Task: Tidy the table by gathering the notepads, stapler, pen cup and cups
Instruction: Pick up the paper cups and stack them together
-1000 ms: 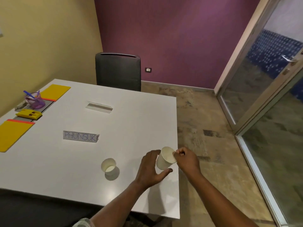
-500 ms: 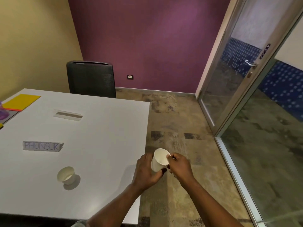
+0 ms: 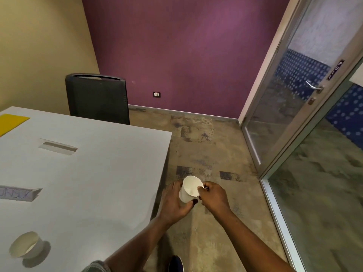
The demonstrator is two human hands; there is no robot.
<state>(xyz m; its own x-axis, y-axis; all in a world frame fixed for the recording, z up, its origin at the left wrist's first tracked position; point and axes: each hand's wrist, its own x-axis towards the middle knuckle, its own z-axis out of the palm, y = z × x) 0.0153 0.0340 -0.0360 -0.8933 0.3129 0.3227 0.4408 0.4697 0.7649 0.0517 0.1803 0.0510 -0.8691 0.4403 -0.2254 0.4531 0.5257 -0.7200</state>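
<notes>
A white paper cup (image 3: 190,190) is held tilted over the floor, just past the table's right edge. My left hand (image 3: 172,203) cups its side and bottom from the left. My right hand (image 3: 213,196) pinches its rim from the right. A second white paper cup (image 3: 25,245) stands on the white table (image 3: 98,183) near the lower left. A corner of a yellow notepad (image 3: 10,121) shows at the table's far left. The stapler and pen cup are out of view.
Two folded paper name cards lie on the table: one (image 3: 58,147) further back, one with lettering (image 3: 18,194) at the left. A black chair (image 3: 97,99) stands behind the table. A glass door (image 3: 290,107) is on the right. My shoe (image 3: 175,264) is below.
The view has swung right, so the stapler, pen cup and nearer notepad left the frame. Both hands carried the held cup from above the table's corner out past its right edge.
</notes>
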